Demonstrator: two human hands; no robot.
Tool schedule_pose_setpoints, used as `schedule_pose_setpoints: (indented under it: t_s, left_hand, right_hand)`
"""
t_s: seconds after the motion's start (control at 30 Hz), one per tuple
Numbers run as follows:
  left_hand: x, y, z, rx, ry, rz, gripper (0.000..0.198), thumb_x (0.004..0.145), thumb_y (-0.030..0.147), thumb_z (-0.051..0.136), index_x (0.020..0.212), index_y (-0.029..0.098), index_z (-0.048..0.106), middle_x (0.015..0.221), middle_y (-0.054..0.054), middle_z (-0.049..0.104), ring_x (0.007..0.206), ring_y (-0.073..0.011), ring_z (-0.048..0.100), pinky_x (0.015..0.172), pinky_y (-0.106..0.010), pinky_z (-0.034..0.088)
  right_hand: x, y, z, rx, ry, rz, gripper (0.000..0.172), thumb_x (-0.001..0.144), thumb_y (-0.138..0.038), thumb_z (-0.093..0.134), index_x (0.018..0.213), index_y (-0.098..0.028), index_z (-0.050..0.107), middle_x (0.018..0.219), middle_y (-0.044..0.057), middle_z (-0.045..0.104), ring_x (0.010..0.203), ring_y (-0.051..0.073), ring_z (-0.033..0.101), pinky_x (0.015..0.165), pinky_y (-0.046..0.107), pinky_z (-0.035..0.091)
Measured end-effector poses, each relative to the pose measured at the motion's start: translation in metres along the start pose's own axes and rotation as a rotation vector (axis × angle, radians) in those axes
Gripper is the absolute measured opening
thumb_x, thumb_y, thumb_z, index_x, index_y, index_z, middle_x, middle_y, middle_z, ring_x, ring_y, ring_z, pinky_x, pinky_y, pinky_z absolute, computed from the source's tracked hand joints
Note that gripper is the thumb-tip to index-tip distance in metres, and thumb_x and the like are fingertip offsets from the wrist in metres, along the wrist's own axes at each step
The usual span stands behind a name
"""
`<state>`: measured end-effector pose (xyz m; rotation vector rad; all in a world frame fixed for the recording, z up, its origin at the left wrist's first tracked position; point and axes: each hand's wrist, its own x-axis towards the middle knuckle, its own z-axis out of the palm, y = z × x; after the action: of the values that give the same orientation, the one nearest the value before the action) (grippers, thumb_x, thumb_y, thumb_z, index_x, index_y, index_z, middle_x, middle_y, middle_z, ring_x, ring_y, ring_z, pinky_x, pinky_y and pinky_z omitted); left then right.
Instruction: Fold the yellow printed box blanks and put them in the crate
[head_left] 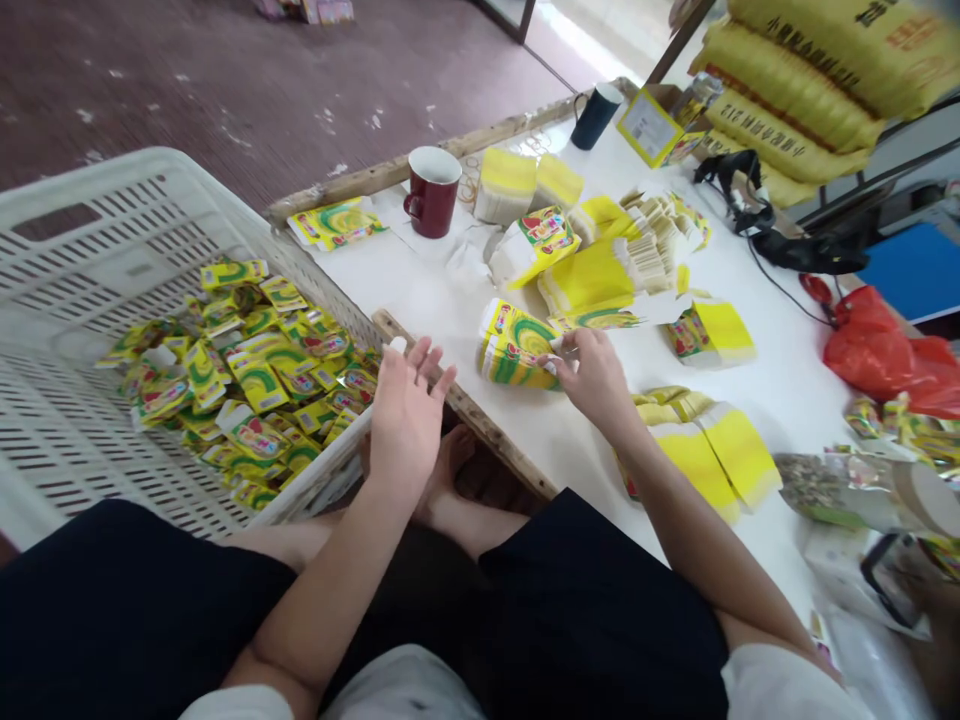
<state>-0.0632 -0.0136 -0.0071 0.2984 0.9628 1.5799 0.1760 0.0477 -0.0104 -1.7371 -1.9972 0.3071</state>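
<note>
My left hand [409, 415] is held palm up by the wooden table edge, between the basket and the table. Its fingers are apart with nothing in them, and something white covers one fingertip. On the table, my right hand [596, 378] has its thumb and fingers closed at the right end of a stack of flattened yellow-green cartons [516, 345]. It pinches the end of one carton there; white also shows at its fingertips. Left of my left hand, a white plastic basket [45, 275] holds many small filled-out yellow cartons [259, 380].
More carton stacks lie on the white table [450, 290], including a yellow bundle [697, 450] beside my right forearm. A red mug [433, 195] and a dark mug [596, 117] stand toward the back. Yellow sacks [795, 100] and a red plastic bag [892, 345] are at right.
</note>
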Motion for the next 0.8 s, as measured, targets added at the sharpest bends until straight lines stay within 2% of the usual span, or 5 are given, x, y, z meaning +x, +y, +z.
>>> schedule_pose_setpoints:
  t_s: [0.13,0.27,0.57,0.7,0.8]
  left_hand:
    - [0.002,0.0,-0.001,-0.052,-0.002,-0.063,0.043,0.078,0.05,0.078,0.104,0.022,0.059,0.12,-0.009,0.068,0.1,-0.0161,0.069,0.082,-0.026,0.055]
    - [0.002,0.001,0.0,-0.05,-0.017,-0.072,0.042,0.074,0.043,0.082,0.103,0.02,0.062,0.104,-0.005,0.071,0.082,-0.012,0.066,0.07,-0.023,0.051]
    - [-0.018,-0.019,0.009,0.06,-0.196,-0.24,0.042,0.075,0.042,0.081,0.105,0.018,0.064,0.092,-0.002,0.071,0.075,-0.0109,0.064,0.069,-0.023,0.048]
    - [-0.023,-0.019,0.009,0.131,-0.262,-0.209,0.035,0.082,0.041,0.076,0.105,0.018,0.065,0.093,-0.003,0.073,0.077,-0.0111,0.064,0.071,-0.023,0.048]
    - [-0.023,-0.018,0.006,0.184,-0.309,-0.173,0.033,0.085,0.043,0.075,0.106,0.019,0.066,0.092,-0.003,0.074,0.077,-0.0108,0.064,0.072,-0.023,0.049]
  right_hand:
    - [-0.004,-0.002,-0.004,-0.081,-0.016,-0.057,0.025,0.088,-0.045,0.066,0.093,-0.021,0.062,0.1,0.014,0.062,0.097,0.033,0.061,0.087,0.052,0.053]
    - [-0.005,0.0,-0.004,-0.151,-0.031,-0.046,0.009,0.087,-0.03,0.062,0.087,-0.022,0.062,0.095,0.013,0.062,0.089,0.031,0.06,0.084,0.049,0.053]
    - [-0.01,0.006,-0.003,-0.102,-0.019,-0.136,0.032,0.086,-0.053,0.068,0.09,-0.023,0.057,0.091,0.012,0.061,0.088,0.031,0.06,0.08,0.047,0.051]
    - [-0.01,-0.002,-0.005,-0.067,-0.004,-0.092,0.035,0.083,-0.053,0.069,0.085,-0.026,0.046,0.084,0.007,0.059,0.079,0.028,0.058,0.071,0.042,0.049]
    - [-0.01,-0.013,-0.013,0.022,-0.005,0.005,0.035,0.078,-0.042,0.07,0.087,-0.027,0.04,0.077,0.002,0.058,0.068,0.024,0.057,0.064,0.037,0.045]
